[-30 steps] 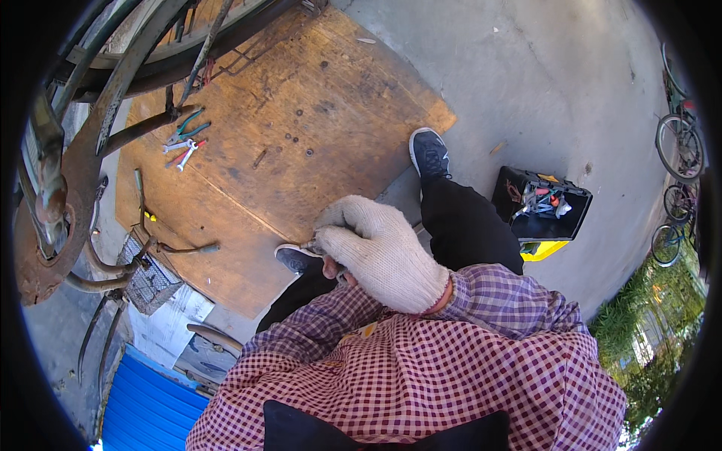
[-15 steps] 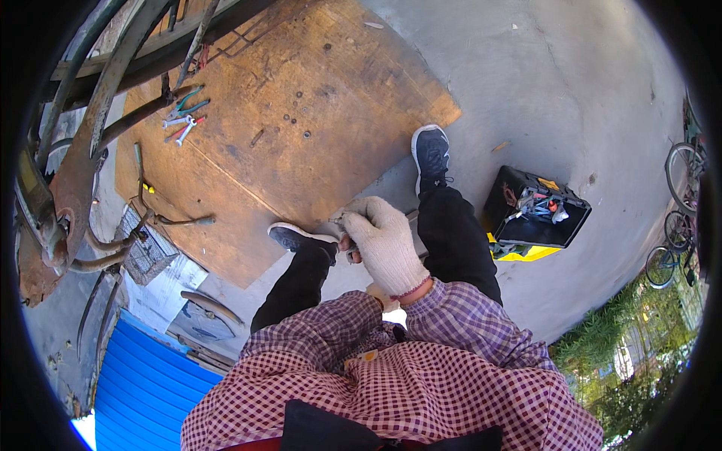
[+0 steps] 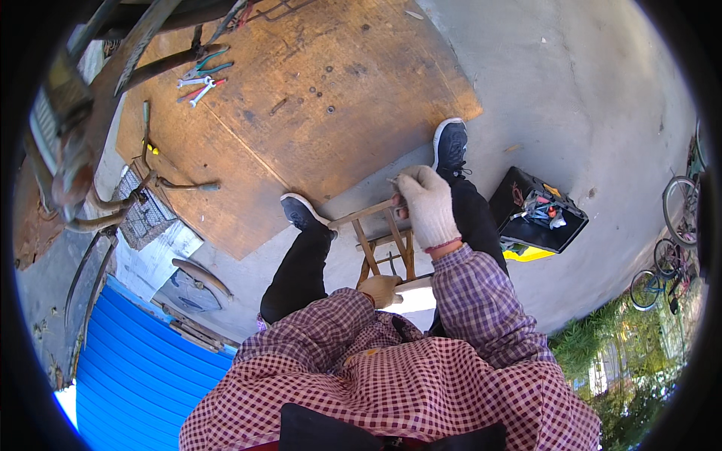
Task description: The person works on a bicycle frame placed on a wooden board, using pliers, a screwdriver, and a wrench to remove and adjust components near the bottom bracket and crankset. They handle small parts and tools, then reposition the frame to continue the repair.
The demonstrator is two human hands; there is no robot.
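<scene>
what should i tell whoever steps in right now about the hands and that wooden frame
Right hand, gloved, grips the top rail of the small wooden frame, which looks like a stool.
Left hand, also gloved, holds its lower end near the lap.
The frame sits between the knees, lifted off the concrete.
Open black toolbox lies to the right by the right shoe; pliers and wrenches lie on the far plywood sheet.
Cannot tell from here what is already done on the frame or what is left.

Gloved right hand point(image 3: 427, 207) raised, left hand point(image 3: 380, 289) lower.
</scene>
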